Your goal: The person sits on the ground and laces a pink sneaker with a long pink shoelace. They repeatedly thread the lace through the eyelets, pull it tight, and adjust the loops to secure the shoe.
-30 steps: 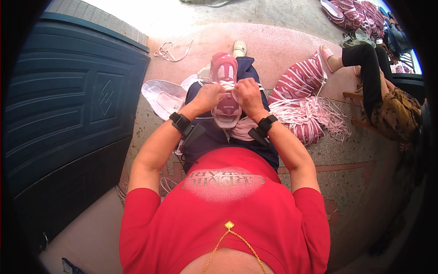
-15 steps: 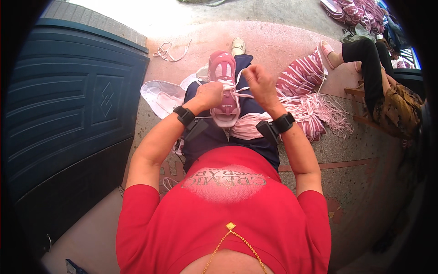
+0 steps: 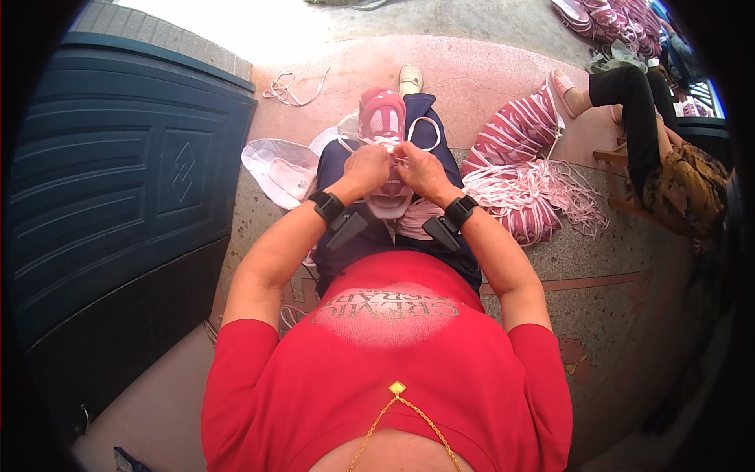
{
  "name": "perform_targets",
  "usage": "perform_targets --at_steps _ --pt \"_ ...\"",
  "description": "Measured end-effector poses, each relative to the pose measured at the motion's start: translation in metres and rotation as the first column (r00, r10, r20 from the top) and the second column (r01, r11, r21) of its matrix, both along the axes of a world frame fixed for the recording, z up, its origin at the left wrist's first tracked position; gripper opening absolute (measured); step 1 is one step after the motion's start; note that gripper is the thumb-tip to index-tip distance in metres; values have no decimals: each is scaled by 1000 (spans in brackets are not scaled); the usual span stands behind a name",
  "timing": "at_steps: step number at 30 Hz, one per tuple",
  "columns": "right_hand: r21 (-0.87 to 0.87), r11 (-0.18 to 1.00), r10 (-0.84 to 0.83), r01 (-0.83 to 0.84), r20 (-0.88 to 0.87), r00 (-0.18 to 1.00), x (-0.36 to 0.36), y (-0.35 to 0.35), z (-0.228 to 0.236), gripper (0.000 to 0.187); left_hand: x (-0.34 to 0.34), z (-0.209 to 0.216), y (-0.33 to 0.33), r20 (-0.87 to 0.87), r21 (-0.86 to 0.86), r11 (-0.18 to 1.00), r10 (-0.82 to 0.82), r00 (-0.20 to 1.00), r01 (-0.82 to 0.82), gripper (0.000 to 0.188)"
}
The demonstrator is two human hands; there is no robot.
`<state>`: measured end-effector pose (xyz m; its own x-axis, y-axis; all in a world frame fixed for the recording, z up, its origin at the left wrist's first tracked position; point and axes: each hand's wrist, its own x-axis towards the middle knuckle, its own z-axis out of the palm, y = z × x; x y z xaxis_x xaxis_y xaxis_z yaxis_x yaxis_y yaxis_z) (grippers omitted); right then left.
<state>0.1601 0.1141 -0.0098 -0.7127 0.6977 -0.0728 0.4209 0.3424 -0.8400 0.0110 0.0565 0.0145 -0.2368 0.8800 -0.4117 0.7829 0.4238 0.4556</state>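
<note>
A pink shoe upper (image 3: 381, 110) with white lacing lies over my lap, its toe pointing away from me. My left hand (image 3: 367, 170) is closed at the left edge of its lacing, thumb and fingers pressed together on the upper. Right beside it, my right hand (image 3: 423, 171) pinches the white shoelace (image 3: 434, 130) at the eyelets, and a loop of that lace arcs out over my right thigh. The two hands nearly touch and cover the middle of the upper. The exact grip of the fingertips is partly hidden.
Bundled pink uppers (image 3: 515, 130) and a heap of pale laces (image 3: 543, 193) lie to the right. White-pink pieces (image 3: 277, 169) rest at left, near a dark blue door (image 3: 126, 157). A loose lace (image 3: 292, 88) is on the floor. Another person's leg (image 3: 629, 102) shows at right.
My right hand has come down and left from above the shoe's right side to the lacing, next to my left hand. The lace it pulled taut now hangs in a loop.
</note>
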Motion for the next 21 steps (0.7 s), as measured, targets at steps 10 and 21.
perform_targets --at_steps 10,21 --pt "-390 892 198 -231 -123 972 14 32 16 27 -16 19 -6 3 217 964 -159 987 155 32" --pt "-388 918 -82 79 8 997 17 36 5 30 -18 12 -33 -303 567 677 -359 883 470 10"
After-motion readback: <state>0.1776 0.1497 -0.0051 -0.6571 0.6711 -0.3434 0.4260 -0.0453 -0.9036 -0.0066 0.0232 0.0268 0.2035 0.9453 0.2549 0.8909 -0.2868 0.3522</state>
